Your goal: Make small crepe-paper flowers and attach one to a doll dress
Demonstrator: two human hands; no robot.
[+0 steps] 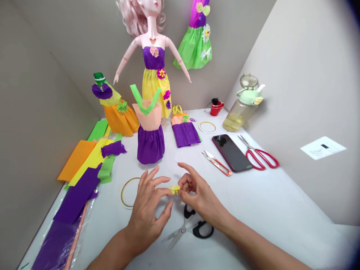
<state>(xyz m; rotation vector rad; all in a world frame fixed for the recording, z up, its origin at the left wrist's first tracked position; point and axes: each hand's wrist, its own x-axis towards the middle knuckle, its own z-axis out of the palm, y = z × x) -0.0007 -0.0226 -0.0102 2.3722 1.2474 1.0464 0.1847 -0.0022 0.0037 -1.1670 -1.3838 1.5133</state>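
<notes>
Grey walls (62,93) meet behind our white table (253,210), where a doll (154,58) in a purple and yellow dress stands at the back and a green-skirted dress (194,48) shows high against the wall. Near the front, we have a small yellow piece (174,189) raised above the table, between our two hands. Our right hand (199,193) pinches it between thumb and curled fingers, closed tight, while the index finger points out with a tiny whitish bit (176,162) at its tip. Our left hand (149,204) is spread wide, thumb well apart below, one fingertip at the left edge of the piece; we cannot tell whether it presses or only touches.

Below our hands lie black-handled scissors (203,229), blades parted. Partly behind our left hand is a gold-edged ring (123,195). Beyond, a peach and purple dress (151,144) with green straps stands upright, and a smaller dress (185,134) is to its right. Coloured sheets (77,191) overlap along the left side, near an orange-skirted dress (120,118). On the right we see orange snips (218,164), a phone (233,152), red-handled scissors (264,159) and a bottle (242,108) with its lid up.
</notes>
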